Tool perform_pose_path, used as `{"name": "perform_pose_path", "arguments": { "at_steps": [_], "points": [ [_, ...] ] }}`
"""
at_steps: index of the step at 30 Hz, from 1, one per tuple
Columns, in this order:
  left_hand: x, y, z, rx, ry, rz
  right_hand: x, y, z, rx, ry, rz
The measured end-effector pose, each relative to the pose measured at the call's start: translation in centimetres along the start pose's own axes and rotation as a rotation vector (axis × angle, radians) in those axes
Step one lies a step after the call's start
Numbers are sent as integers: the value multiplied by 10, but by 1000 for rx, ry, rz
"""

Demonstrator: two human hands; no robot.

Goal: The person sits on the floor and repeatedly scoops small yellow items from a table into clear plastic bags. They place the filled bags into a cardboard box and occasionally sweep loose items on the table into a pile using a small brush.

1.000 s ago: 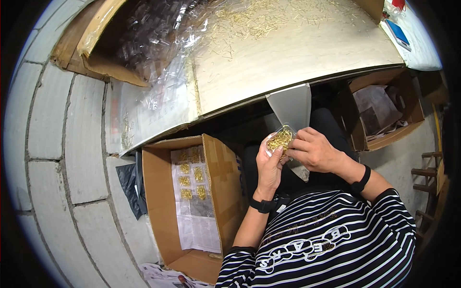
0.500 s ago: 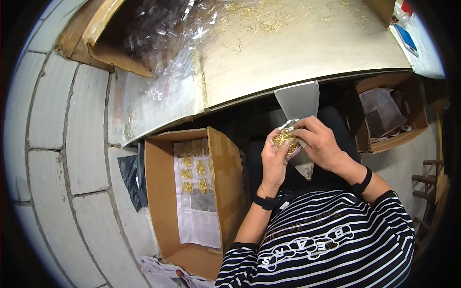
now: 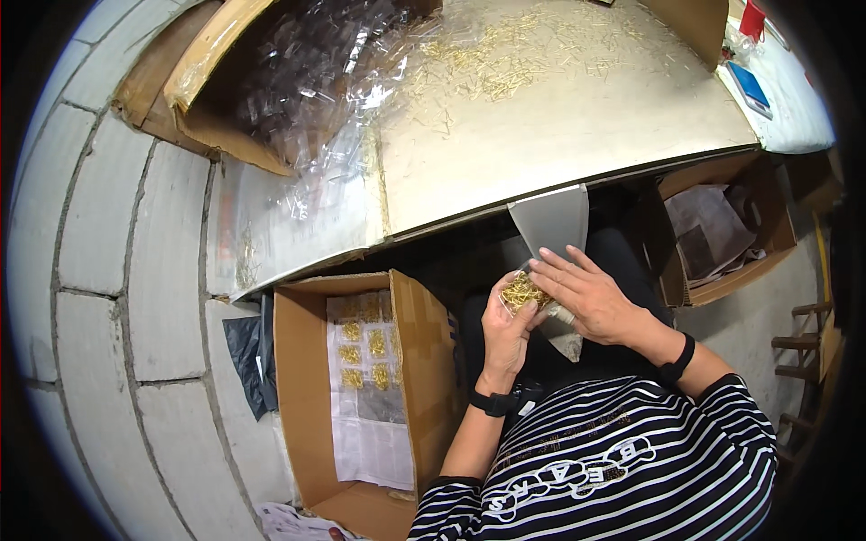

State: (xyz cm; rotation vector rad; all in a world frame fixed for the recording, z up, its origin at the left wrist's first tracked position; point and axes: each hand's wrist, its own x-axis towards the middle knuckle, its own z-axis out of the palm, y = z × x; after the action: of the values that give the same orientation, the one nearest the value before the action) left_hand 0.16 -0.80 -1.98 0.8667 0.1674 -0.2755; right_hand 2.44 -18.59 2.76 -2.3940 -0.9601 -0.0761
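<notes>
Over my lap, my left hand holds a small clear plastic pack filled with thin gold-coloured metal pins. Its fingers wrap round the pack's side, with the thumb across the front. My right hand lies against the pack's right side, fingers stretched out nearly straight. The right thumb is partly hidden, and something pale shows beside it. Behind both hands, a grey tapering sheet comes down from the table edge. Several similar gold-filled packs lie in rows in the cardboard box to my left.
Loose gold pins are scattered over the pale table. Clear plastic packs spill from a tilted carton at its left. A blue device sits far right. Another cardboard box stands below the table at right.
My right hand's fingers have gone from curled at the pack's top to stretched out along its side. Both hands and the pack sit slightly lower in view; the whole scene has shifted a little.
</notes>
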Motion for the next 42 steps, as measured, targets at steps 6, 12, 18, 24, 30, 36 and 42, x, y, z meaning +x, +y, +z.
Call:
{"name": "perform_pose_path", "arguments": {
  "at_steps": [6, 12, 18, 24, 30, 36, 42],
  "points": [
    [4, 2, -4, 23, 16, -9, 4, 5, 0, 84, 24, 30],
    [0, 6, -27, 65, 139, -57, 89, 32, -29, 170, 251, 33],
    [1, -28, -72, 188, 320, -164, 255, 113, -2, -179, 144, 148],
    [2, -34, -86, 96, 269, -242, 270, 118, 3, -443, -154, 17],
    [27, -49, -81, 132, 204, -301, 144, 105, -18, -306, 129, -35],
    [44, -61, -62, 126, 119, -327, 110, 135, -58, 372, 298, 287],
    [61, -75, -48, 118, 55, -386, 141, 114, -25, -30, 53, 79]
  ]
}}
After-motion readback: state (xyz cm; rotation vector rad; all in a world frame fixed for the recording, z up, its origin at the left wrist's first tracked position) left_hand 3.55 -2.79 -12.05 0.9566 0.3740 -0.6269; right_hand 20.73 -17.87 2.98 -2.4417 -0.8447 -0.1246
